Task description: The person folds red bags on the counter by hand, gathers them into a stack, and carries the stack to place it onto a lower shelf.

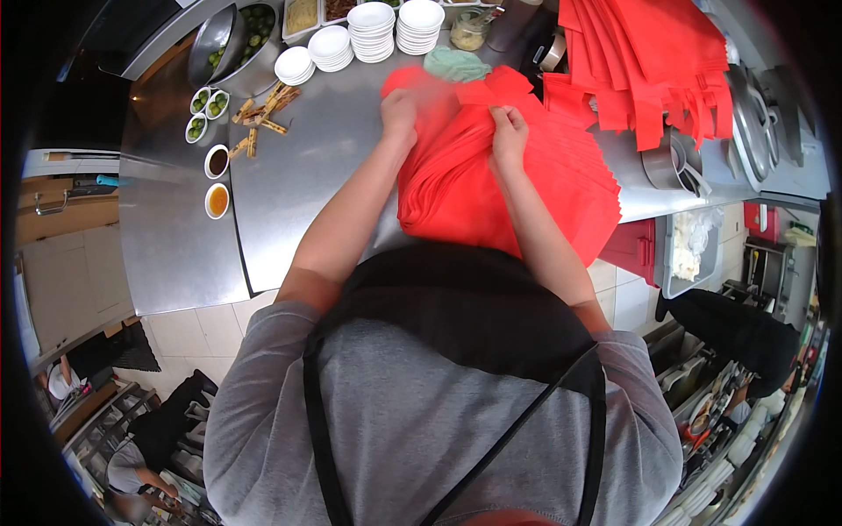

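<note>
A thick, fanned pile of red fabric bags [561, 184] lies on the steel table in front of my body. My left hand [399, 114] is closed at the pile's upper left edge, where a piece of red fabric is blurred. Near the top middle of the pile, my right hand [509, 131] pinches red fabric between thumb and fingers. A crumpled pale green plastic bag [456, 64] lies just beyond the pile. More red bags [649, 53] hang or lie in a heap at the upper right.
The steel table [298, 175] bears stacked white dishes [371, 31], bowls of green fruit [254, 53], sauce cups [217, 201] and bundled sticks [263, 114]. A pot [671, 162] sits at right. Two people [737, 333] are behind, one lower left [158, 430].
</note>
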The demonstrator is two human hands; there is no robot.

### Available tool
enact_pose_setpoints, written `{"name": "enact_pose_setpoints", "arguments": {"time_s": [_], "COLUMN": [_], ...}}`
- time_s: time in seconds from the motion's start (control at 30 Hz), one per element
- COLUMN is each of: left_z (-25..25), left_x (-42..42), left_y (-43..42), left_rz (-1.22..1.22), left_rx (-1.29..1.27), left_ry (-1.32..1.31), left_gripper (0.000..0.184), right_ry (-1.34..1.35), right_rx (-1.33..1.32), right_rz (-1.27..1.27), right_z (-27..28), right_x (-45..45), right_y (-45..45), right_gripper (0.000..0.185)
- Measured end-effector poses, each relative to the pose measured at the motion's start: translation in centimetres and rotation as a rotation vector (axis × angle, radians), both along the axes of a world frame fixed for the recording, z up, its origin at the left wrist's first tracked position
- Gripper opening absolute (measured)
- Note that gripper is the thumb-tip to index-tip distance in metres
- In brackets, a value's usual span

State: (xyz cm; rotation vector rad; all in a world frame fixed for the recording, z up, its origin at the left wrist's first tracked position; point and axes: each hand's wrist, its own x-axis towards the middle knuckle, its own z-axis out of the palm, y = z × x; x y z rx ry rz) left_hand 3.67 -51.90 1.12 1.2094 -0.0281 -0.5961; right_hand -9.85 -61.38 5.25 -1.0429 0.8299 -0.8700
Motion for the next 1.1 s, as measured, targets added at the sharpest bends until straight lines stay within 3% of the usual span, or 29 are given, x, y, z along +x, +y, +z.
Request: {"name": "enact_pose_setpoints", "arguments": {"time_s": [0.07, 0.2, 0.23, 0.3, 0.37, 0.4, 0.47, 0.67, 0.9, 1.1], "left_z": [0.3, -0.3, 1.0, 3.5, 5.0, 5.5, 6.2, 7.5, 7.6, 7.5], "left_x": [0.0, -0.5, -1.1, -1.9, -2.4, -2.7, -3.1, -2.8, -2.8, -2.8], "left_y": [0.5, 0.2, -0.1, -0.3, -0.3, -0.4, -0.7, -0.3, -0.4, -0.4], "left_rz": [0.144, 0.234, 0.241, 0.243, -0.208, -0.206, -0.413, -0.488, -0.501, -0.516], "left_rx": [-0.087, 0.018, 0.104, 0.189, 0.343, 0.343, 0.390, 0.428, 0.410, 0.405], "left_ry": [0.304, 0.190, -0.301, -0.795, -1.208, -1.208, -0.961, -0.977, -0.937, -0.873], "left_gripper": [0.007, 0.016, 0.022, 0.029, 0.032, 0.032, 0.022, 0.031, 0.031, 0.029], "right_ry": [-0.039, -0.025, -0.025, 0.020, 0.011, 0.002, -0.003, 0.014, 0.037, 0.041], "right_rx": [0.022, 0.018, 0.018, -0.029, -0.040, -0.050, -0.033, -0.029, 0.074, 0.003], "right_rz": [-0.018, 0.029, 0.030, 0.061, 0.089, 0.114, 0.145, 0.159, 0.138, 0.133], "right_z": [0.0, 0.0, 0.0, 0.2, 0.4, 0.6, 0.8, 0.7, 1.0, 0.2], "right_x": [-0.2, -0.5, -0.4, 0.1, 0.3, 0.4, 0.3, 0.3, 0.3, 0.4], "right_y": [0.1, 0.0, 0.0, 0.1, 0.2, 0.2, 0.1, 0.0, -0.2, -0.5], "right_gripper": [0.016, 0.014, 0.014, 0.009, 0.010, 0.011, 0.012, 0.017, 0.023, 0.021]}}
